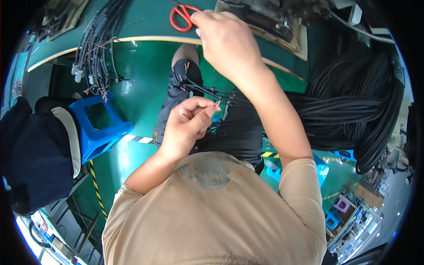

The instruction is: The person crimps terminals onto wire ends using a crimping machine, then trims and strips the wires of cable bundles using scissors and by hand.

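Observation:
My left hand is above my lap, thumb and forefinger pinched on the end of a thin wire that shows a copper-coloured tip. Up at the bench edge, my right hand has its fingertips closed at the red loop handle of a pair of scissors; the hand covers part of the loop, and the blades are mostly out of sight. Black cables with stripped, coloured ends lie across my thighs, running right beneath my right forearm.
A thick bundle of black cables hangs at right. More cables with white connectors drape over the green bench at left. A dark metal machine stands on the bench. A blue stool and dark cloth-covered chair are left.

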A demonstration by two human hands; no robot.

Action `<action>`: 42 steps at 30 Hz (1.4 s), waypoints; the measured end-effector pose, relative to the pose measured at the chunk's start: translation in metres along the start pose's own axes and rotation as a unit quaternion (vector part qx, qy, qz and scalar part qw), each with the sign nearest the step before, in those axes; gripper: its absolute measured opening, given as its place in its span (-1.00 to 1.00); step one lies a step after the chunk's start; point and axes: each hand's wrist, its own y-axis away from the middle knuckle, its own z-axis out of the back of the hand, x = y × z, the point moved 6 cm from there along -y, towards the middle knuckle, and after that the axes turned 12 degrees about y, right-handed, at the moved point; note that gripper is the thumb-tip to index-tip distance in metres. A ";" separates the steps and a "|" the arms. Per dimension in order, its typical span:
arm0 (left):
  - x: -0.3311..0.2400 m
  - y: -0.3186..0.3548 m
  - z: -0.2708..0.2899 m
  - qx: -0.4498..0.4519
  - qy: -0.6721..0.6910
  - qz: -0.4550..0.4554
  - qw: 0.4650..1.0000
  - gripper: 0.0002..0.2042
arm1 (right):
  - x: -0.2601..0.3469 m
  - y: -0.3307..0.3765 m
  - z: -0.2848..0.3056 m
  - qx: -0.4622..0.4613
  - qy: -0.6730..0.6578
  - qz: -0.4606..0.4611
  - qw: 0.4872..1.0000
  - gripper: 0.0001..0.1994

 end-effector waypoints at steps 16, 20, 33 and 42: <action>-0.006 -0.004 -0.003 -0.004 -0.034 0.010 0.999 -0.85 | 0.005 -0.067 -0.068 0.195 0.038 -0.145 0.969 -0.77; -0.007 -0.003 -0.002 -0.012 -0.049 0.016 0.999 -0.84 | 0.008 -0.071 -0.072 0.211 -0.006 -0.162 0.964 -0.76; -0.013 0.001 0.009 -0.021 -0.013 -0.004 1.000 -0.84 | -0.008 0.103 0.049 0.242 -0.400 -0.326 0.822 -0.59; -0.011 0.001 -0.004 0.006 -0.063 -0.008 0.998 -0.83 | 0.019 0.164 0.051 0.307 -0.439 -0.301 0.789 -0.67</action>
